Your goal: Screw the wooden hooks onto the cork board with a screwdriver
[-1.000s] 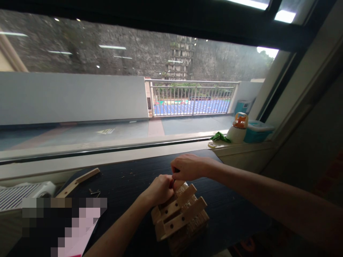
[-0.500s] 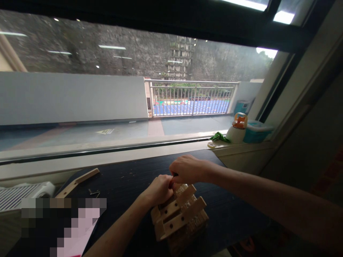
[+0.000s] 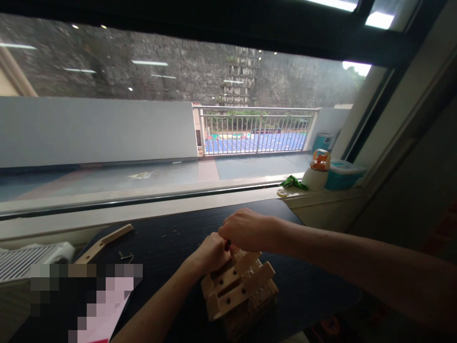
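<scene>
A stack of wooden pieces (image 3: 246, 289) with dark round holes stands on the dark tabletop below my hands. Clear, shiny material shows between the pieces, perhaps plastic wrap. At the stack's far end, my left hand (image 3: 213, 252) has its fingers curled closed. Just above and right of it, my right hand (image 3: 246, 229) is closed too, its fingertips meeting those of the left. A small dark bit shows between the two hands, but what they pinch is hidden.
On the table's left lies a bent wooden piece (image 3: 107, 241), with small thin metal parts (image 3: 126, 257) near it. A white slatted object (image 3: 32, 262) stands at the left edge. The sill holds a green cloth (image 3: 293, 182), a white-and-orange container (image 3: 316, 174) and a teal box (image 3: 344, 175).
My right hand has shifted slightly left and turned over the left fingertips. My left hand and the wooden stack have hardly moved.
</scene>
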The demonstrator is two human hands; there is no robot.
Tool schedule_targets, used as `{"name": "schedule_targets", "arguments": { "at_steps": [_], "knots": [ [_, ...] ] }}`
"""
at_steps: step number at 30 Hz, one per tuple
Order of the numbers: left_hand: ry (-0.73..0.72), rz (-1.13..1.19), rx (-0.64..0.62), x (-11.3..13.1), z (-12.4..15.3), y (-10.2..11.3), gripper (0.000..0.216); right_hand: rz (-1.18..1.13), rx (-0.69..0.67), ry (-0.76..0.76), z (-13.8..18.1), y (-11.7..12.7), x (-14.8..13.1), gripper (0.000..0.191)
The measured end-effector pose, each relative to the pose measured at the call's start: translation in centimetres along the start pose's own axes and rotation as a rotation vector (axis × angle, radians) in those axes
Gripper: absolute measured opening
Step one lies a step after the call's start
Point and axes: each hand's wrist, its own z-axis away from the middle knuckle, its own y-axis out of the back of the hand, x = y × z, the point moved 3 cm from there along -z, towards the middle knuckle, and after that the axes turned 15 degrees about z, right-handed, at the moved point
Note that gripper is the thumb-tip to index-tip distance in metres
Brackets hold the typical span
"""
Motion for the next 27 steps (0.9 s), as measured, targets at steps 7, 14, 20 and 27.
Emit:
{"name": "schedule_targets", "arguments": {
  "at_steps": [7, 14, 20, 27],
  "knots": [
    [-0.022, 0.009, -0.02, 0.1, 0.0, 0.1, 0.018, -0.043, -0.034, -0.168, -0.2, -0.5, 0.8, 0.021],
    [-0.016, 0.021, 0.004, 0.0, -0.1, 0.1, 0.016, -0.067, 0.027, -0.116, 0.4, 0.0, 1.0, 0.027],
    [-0.037, 0.039, 0.012, -0.2, 0.0, 0.0, 0.013, -0.051, -0.001, -0.028, -0.2, 0.7, 0.5, 0.014],
    [-0.07, 0.052, -0.03, 0.2, -0.1, 0.2, 0.018, -0.072, -0.016, -0.157, -0.6, 0.0, 0.4, 0.023]
  ]
}}
